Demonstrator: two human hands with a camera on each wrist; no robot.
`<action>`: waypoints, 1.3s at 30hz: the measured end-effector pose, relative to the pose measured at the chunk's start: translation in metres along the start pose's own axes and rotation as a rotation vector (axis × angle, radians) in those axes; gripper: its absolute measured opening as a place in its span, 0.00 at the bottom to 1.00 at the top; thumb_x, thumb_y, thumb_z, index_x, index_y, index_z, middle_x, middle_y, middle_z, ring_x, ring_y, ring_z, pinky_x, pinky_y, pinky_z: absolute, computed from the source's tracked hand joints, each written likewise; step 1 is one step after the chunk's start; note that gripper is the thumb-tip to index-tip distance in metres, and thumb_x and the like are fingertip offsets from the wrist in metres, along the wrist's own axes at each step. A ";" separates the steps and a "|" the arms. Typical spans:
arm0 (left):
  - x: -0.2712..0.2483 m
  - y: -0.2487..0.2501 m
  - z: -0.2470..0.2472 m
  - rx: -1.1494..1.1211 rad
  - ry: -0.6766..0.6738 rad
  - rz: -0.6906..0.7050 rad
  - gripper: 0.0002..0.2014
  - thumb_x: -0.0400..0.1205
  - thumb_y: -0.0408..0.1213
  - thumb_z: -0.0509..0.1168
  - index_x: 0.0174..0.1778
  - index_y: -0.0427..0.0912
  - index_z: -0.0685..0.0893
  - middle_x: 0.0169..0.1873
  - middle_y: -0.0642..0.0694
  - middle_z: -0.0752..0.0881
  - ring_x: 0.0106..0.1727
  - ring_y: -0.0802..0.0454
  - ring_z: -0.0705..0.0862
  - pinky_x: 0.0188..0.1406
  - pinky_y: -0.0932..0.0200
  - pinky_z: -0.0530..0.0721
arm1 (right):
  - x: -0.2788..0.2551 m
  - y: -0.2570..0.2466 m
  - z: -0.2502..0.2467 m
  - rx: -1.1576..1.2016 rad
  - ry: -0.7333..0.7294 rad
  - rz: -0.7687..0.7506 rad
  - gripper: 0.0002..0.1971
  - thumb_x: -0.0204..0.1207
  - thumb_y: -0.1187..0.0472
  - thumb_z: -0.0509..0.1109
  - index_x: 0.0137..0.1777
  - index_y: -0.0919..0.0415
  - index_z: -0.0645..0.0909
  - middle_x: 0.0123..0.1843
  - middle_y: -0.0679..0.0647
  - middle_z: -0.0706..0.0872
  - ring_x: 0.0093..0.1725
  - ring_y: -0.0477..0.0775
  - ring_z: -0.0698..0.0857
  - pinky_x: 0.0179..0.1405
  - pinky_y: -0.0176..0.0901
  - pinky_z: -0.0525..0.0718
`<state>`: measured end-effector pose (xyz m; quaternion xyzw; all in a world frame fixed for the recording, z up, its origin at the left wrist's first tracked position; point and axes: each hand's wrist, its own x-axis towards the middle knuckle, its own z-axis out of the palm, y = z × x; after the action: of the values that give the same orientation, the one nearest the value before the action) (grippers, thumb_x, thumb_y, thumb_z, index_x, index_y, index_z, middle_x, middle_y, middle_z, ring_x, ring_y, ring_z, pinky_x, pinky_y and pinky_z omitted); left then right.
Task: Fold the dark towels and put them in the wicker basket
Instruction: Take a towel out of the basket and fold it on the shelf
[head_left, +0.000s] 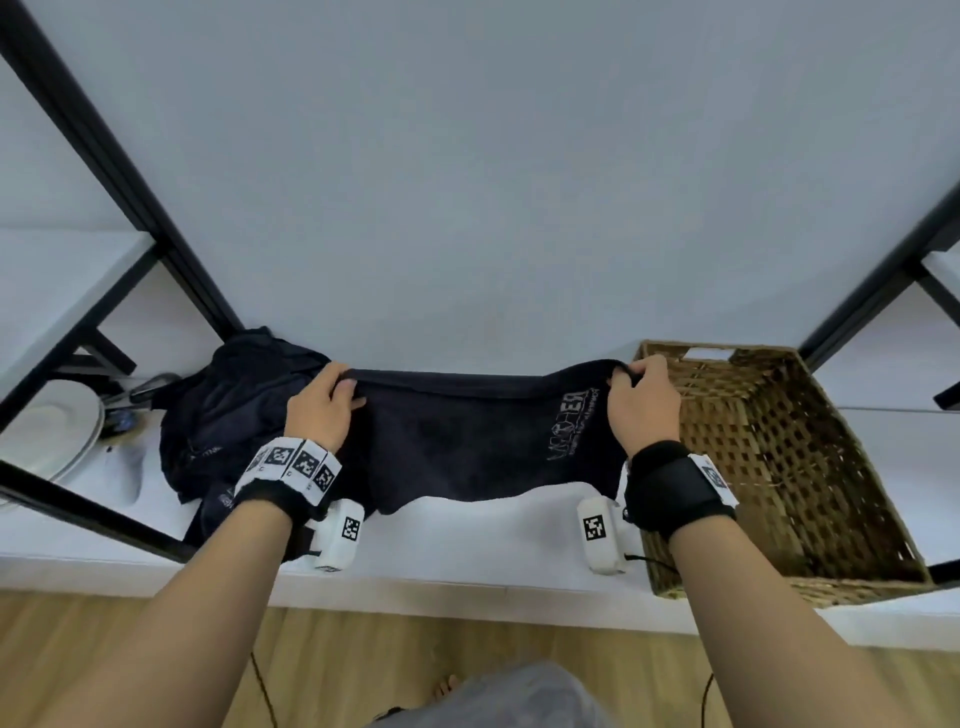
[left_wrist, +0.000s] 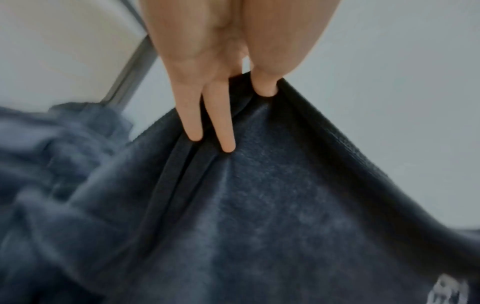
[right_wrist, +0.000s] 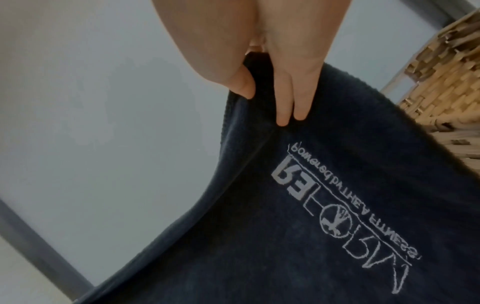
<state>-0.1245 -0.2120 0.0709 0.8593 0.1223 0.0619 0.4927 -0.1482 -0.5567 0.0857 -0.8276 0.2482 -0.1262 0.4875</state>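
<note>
A white counter (head_left: 467, 551) runs under a black frame (head_left: 119, 171), with a pale wall behind and wood floor at the near edge. The basket (head_left: 852, 467) sits at the right end of the counter, open side up, its inside showing only weave. A dark towel (head_left: 467, 441) hangs stretched between the two hands, in front of the wall and above the counter; its top edge sags a little in the middle and its lower edge hangs clear over the white surface. Pale lettering (right_wrist: 345, 207) is stitched near its right end. To the left, a heap (head_left: 223, 415) of more dark towels lies crumpled on the counter, against the frame's post. Further left are white plates (head_left: 62, 431), stacked and leaning.

The left hand (head_left: 322, 410) pinches the towel's upper left corner: the left wrist view shows the thumb (left_wrist: 265, 86) on one side of the hem and fingers (left_wrist: 223, 131) pressed flat on the other. The right hand (head_left: 641, 405) grips the upper right corner beside the basket's rim, and the right wrist view shows its thumb (right_wrist: 241, 84) tucked against the edge, two fingers (right_wrist: 285, 102) lying down the cloth. Both wrists carry bands with black-and-white marker tags (head_left: 301, 462).
</note>
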 end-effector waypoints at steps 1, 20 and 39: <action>0.009 0.008 -0.005 0.079 -0.006 0.054 0.08 0.86 0.35 0.59 0.52 0.45 0.84 0.48 0.44 0.89 0.49 0.47 0.90 0.62 0.52 0.83 | 0.007 -0.002 0.002 0.014 -0.027 0.026 0.04 0.83 0.59 0.61 0.51 0.58 0.73 0.48 0.56 0.81 0.50 0.60 0.80 0.49 0.46 0.73; -0.005 0.016 -0.034 0.433 -0.071 0.300 0.17 0.87 0.36 0.61 0.70 0.55 0.82 0.82 0.50 0.65 0.79 0.47 0.69 0.83 0.36 0.51 | 0.007 0.028 0.012 0.396 0.003 -0.083 0.10 0.81 0.66 0.66 0.42 0.49 0.77 0.71 0.42 0.78 0.69 0.41 0.75 0.51 0.11 0.67; -0.053 -0.156 0.104 1.100 -0.826 -0.196 0.23 0.90 0.44 0.52 0.82 0.51 0.66 0.84 0.39 0.59 0.77 0.42 0.72 0.71 0.55 0.74 | -0.068 0.236 0.034 -0.614 -0.795 0.425 0.24 0.89 0.54 0.57 0.82 0.61 0.67 0.89 0.55 0.45 0.84 0.57 0.61 0.80 0.50 0.65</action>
<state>-0.1751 -0.2372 -0.1156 0.9223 0.0154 -0.3862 -0.0048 -0.2584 -0.5895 -0.1337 -0.8472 0.2320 0.3762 0.2947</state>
